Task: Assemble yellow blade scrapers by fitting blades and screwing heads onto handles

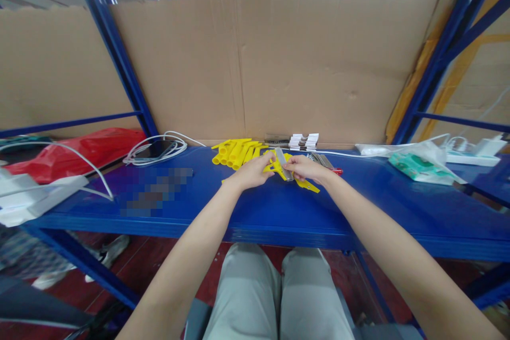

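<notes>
My left hand [255,171] is closed, with its fingertips on a yellow plastic piece [274,168] at the middle of the table. My right hand [306,168] pinches a flat grey metal strip [283,164], which leans across the yellow piece. The exact contact between strip and piece is too small to make out. Left of them lies a pile of yellow tube-shaped plastic parts [235,154]. Under my right hand another flat yellow piece [307,186] rests on the table. Several grey metal strips [322,160] and a small red item [338,171] lie just beyond my right wrist.
Behind my hands sits a stack of white pieces [303,141] against a cardboard wall [295,64]. The blue table [255,207] also bears a coiled white cable [175,144], a red bag [91,151], a green-and-white packet [422,166] and power strips [472,158]. Blue posts rise on both sides.
</notes>
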A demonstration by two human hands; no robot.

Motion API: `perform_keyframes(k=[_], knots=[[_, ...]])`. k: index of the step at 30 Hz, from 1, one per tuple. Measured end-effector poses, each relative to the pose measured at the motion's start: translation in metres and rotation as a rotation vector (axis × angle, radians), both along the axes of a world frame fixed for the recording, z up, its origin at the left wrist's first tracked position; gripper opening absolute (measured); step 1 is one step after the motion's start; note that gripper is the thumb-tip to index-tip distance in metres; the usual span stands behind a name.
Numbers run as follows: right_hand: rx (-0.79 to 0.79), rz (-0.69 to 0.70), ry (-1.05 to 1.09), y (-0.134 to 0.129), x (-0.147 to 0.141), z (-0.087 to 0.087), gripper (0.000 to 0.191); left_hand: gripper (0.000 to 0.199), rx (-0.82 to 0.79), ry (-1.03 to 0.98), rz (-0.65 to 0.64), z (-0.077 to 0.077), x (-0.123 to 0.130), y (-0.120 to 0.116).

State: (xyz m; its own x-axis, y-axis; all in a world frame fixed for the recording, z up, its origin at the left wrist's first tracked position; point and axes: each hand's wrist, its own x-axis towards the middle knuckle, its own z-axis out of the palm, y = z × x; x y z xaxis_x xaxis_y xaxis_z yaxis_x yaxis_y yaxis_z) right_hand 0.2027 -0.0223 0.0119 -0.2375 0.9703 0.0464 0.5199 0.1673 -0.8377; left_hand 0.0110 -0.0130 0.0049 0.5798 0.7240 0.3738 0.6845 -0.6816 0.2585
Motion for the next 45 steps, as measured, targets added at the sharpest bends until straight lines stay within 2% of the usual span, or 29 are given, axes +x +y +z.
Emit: perform_keyframes(k=[3,8,12,19,22,31,38,45], knots=[[0.011,-0.014,0.080,-0.001,0.000,0.003,0.017,0.039,0.043,-0.005,-0.043,-0.001,0.000,0.001],[0.017,0.003,0.127,0.001,0.004,0.004,0.019,0.039,0.085,0.039,-0.108,-0.004,0.000,0.004],[0.003,0.029,0.158,0.002,0.008,0.001,0.016,0.048,0.073,0.072,-0.084,-0.005,0.001,0.005],[-0.016,0.092,0.205,0.007,0.014,0.000,0.011,0.045,0.059,0.118,-0.043,0.000,0.003,0.000],[-0.078,0.172,0.220,0.007,0.017,0.000,0.006,0.045,0.064,0.097,-0.036,0.002,0.004,-0.002],[-0.096,0.346,0.219,0.006,0.022,-0.003,0.016,0.040,0.066,0.092,-0.053,0.000,0.003,-0.001],[-0.108,0.412,0.209,0.019,0.030,-0.013,0.028,0.039,0.067,0.094,-0.080,-0.003,0.004,0.001],[-0.102,0.444,0.196,0.022,0.033,-0.016,0.029,0.045,0.068,0.150,-0.064,-0.002,0.006,-0.006]])
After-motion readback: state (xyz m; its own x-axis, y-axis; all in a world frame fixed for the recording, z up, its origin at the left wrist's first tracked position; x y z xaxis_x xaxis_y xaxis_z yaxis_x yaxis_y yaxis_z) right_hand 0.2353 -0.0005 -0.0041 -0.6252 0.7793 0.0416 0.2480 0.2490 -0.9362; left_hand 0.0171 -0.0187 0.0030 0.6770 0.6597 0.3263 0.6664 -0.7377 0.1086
